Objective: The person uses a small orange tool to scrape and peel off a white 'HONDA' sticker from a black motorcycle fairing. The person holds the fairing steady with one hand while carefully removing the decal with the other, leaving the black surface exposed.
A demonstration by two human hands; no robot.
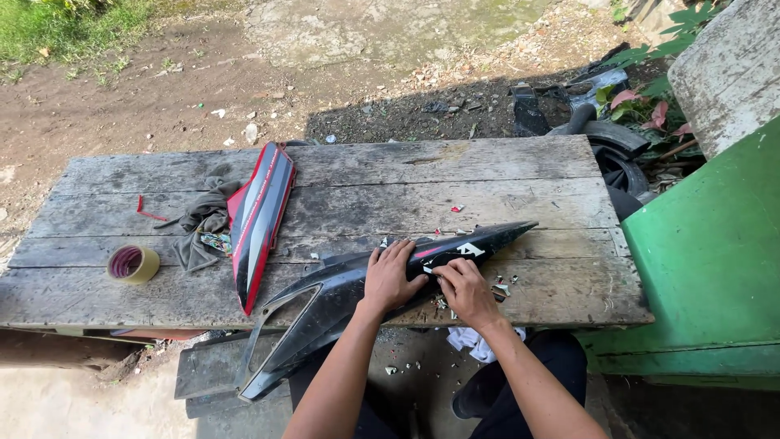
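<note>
Panel: the long black glossy plastic motorcycle side panel lies slantwise on the worktop's near edge, its pointed tip toward 2 o'clock and its open-framed wide end hanging off the edge toward 7 o'clock.
Left hand: my left hand lies flat on the panel's middle, fingers spread, pressing it down; it grips nothing.
Right hand: my right hand sits just at 3 o'clock of the left, fingertips bent onto the panel's white and red sticker; I cannot tell whether they pinch anything.
Handling: I judge the panel light, thin and a little springy, slick on its gloss, and liable to crack at the tip and the cut-out frame. Best held at the thick middle or along the upper edge.
Scraps: small coloured sticker bits lie at 3 o'clock of the right hand.
Second panel: a red, black and silver plastic panel lies at 10 o'clock, near a grey rag.
Tape: a yellowish roll of tape sits at 9 o'clock, well apart.
Worktop: weathered grey wooden planks.
</note>
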